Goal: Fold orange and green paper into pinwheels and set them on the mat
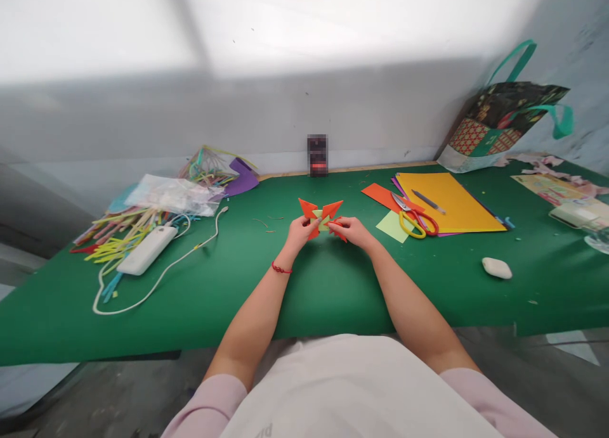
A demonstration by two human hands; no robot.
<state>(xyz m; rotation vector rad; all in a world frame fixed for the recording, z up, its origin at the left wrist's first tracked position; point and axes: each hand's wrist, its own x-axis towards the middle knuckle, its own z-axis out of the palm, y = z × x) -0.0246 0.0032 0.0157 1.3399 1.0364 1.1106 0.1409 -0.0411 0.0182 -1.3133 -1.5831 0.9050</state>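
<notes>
Between my two hands is a folded paper piece (pixel 332 208) in orange and light green, with orange points sticking up on both sides and a green middle. My left hand (pixel 299 231) grips its left side, the thumb over the green part. On the right side, the fingers of my right hand (pixel 353 230) pinch the orange and green folds. Both hands are just above the green tabletop, and the piece's lower part is partly hidden by my fingers. Right of my right hand lie a light green paper square (pixel 391 227) and scissors (pixel 413 217) with red and yellow handles.
Yellow sheets (pixel 457 200), a pen (pixel 428 201) and an orange strip (pixel 378 196) lie right; a white oval case (pixel 497 268) sits nearer. Left are a white power bank (pixel 147 250) with cable and paper strips (pixel 111 248). A phone (pixel 318 154) leans on the wall; a bag (pixel 495 127) stands back right.
</notes>
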